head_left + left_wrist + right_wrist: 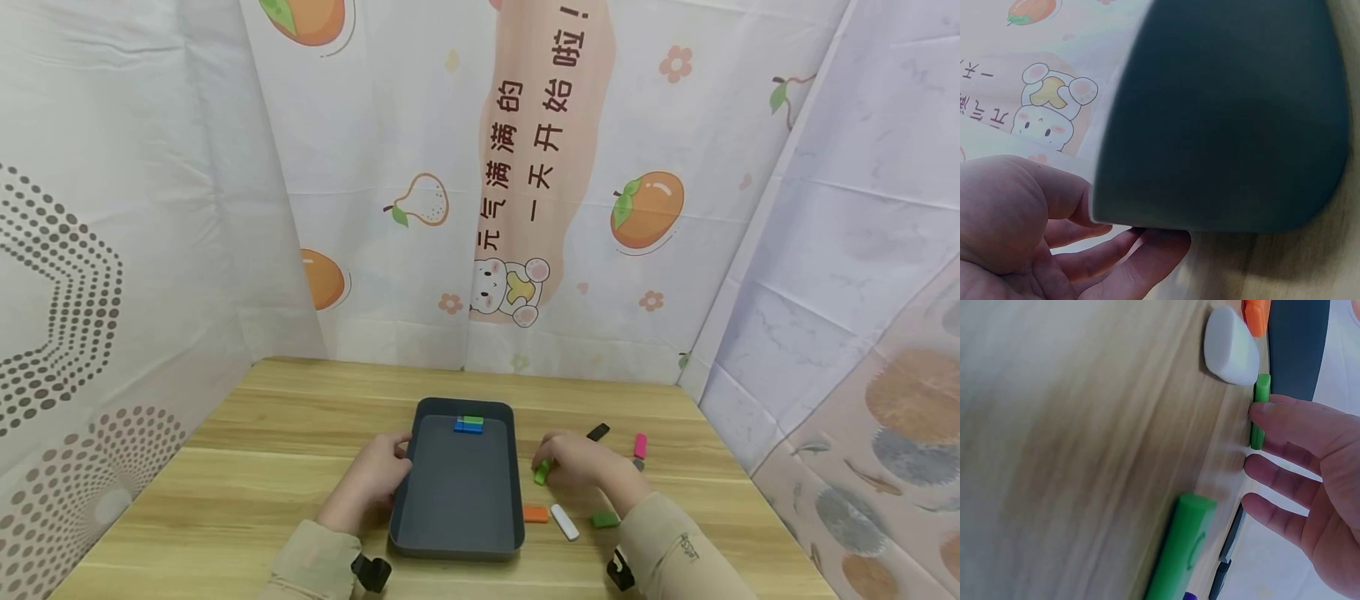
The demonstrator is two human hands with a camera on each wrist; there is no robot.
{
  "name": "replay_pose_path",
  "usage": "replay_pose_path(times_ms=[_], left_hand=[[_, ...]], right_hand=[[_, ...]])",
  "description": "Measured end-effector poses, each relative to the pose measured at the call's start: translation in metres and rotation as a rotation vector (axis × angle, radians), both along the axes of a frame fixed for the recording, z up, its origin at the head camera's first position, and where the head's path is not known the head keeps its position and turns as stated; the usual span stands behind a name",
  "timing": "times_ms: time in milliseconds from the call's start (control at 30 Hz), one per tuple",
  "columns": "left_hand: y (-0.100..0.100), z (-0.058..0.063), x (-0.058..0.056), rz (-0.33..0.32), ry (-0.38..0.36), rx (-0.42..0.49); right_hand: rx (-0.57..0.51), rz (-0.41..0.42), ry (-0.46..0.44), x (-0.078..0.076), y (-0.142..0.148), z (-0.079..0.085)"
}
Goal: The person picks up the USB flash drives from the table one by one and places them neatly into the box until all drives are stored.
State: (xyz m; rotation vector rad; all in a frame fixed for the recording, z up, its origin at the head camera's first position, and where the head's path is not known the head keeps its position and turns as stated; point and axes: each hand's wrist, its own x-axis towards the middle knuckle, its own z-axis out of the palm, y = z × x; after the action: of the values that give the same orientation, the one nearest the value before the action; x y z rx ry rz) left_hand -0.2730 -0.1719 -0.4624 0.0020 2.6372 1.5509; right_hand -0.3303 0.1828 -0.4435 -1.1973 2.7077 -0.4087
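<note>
My left hand (pixel 378 467) grips the left wall of a dark grey rectangular tray (pixel 457 500), its fingers around the edge in the left wrist view. At the tray's far end lie small blue and green blocks (pixel 468 426). To the right of the tray, my right hand (pixel 581 460) pinches a small light-green stick (pixel 1261 390) between thumb and fingers, low over the table. Its other fingers are spread loosely in the right wrist view. Near that hand lie an orange piece (pixel 536 514), a white piece (pixel 565 522) and a darker green piece (pixel 605 520).
Beyond my right hand lie a black piece (pixel 597 432) and a pink piece (pixel 641 445), with a grey one (pixel 638 464) partly hidden by the forearm. The wooden table (pixel 300 417) ends at a printed curtain (pixel 420 283) behind it.
</note>
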Motion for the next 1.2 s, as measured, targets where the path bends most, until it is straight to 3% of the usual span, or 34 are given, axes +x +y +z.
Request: replay_pose_path(times_ms=[1200], left_hand=[[-0.0001, 0.0029, 0.0015, 0.004, -0.001, -0.008]], right_hand=[[0.011, -0.039, 0.016, -0.002, 0.004, -0.004]])
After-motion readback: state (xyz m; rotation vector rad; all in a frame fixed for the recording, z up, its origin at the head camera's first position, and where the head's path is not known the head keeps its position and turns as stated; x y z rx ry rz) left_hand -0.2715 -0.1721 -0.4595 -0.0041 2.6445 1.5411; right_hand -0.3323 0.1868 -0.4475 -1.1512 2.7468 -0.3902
